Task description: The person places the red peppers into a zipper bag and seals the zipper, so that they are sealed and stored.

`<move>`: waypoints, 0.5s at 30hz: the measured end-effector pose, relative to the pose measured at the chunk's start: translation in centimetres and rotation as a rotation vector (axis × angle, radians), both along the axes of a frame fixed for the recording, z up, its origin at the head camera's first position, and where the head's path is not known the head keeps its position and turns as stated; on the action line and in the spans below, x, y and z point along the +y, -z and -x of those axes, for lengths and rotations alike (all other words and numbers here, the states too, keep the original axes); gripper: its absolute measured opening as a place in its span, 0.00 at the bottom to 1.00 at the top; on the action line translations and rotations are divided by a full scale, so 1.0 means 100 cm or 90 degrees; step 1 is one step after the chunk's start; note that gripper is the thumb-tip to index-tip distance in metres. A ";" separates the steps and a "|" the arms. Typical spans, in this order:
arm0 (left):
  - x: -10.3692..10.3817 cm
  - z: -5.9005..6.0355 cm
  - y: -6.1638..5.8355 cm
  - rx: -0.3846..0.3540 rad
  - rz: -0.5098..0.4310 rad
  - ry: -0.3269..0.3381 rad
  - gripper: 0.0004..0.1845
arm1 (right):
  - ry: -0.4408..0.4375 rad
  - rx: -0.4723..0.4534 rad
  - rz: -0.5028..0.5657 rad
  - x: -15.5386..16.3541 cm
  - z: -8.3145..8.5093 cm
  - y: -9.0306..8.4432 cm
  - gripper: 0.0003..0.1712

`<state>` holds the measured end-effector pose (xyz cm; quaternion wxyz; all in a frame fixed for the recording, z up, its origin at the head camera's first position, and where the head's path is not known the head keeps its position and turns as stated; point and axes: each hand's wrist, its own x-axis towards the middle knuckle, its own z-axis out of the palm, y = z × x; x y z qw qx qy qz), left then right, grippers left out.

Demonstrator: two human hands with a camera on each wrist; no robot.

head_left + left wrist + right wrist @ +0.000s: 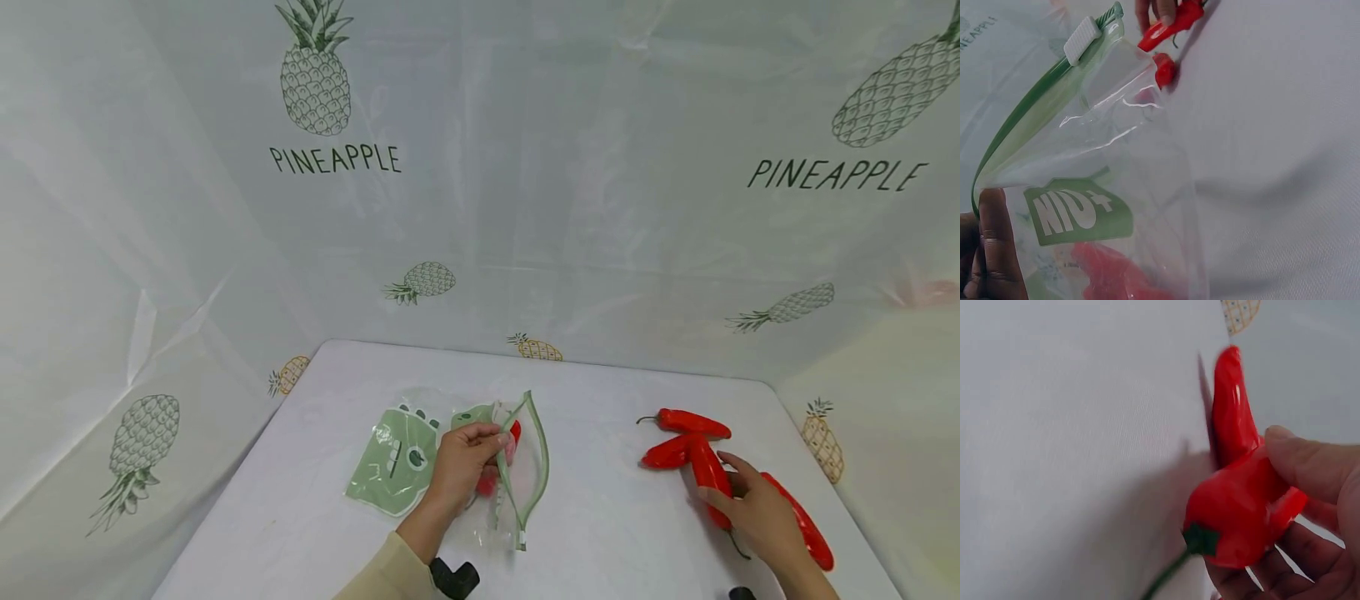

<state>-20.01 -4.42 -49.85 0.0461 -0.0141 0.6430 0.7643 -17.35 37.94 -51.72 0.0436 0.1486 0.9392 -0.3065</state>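
Observation:
My left hand (459,467) pinches the green zip edge of a clear resealable bag (1160,162), whose mouth gapes toward the right. Red peppers (1107,275) show through its clear plastic. A white slider (1082,40) sits on the zip in the left wrist view. Over at the table's right side, my right hand (761,508) holds a glossy red chili pepper (1229,509) between thumb and fingers, its green stem toward me. Another red pepper (1232,406) lies just beyond it. Part of the held pepper is hidden by my fingers.
Near the right hand lie more red peppers: one at the back (697,422), one at the left (663,454), one at the right (808,529). A flat green-printed bag (390,467) lies left of the left hand. Pineapple-printed sheeting (487,208) surrounds the white table (600,517).

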 end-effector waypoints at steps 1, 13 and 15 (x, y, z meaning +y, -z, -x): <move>0.000 0.000 0.000 0.000 0.000 0.000 0.15 | 0.003 0.004 0.006 -0.002 0.000 -0.001 0.56; -0.001 0.002 0.000 -0.005 -0.001 0.007 0.15 | 0.012 0.041 0.040 -0.034 0.003 -0.004 0.63; -0.002 0.002 0.000 -0.003 0.004 0.007 0.15 | 0.001 0.048 0.050 -0.040 0.004 -0.004 0.61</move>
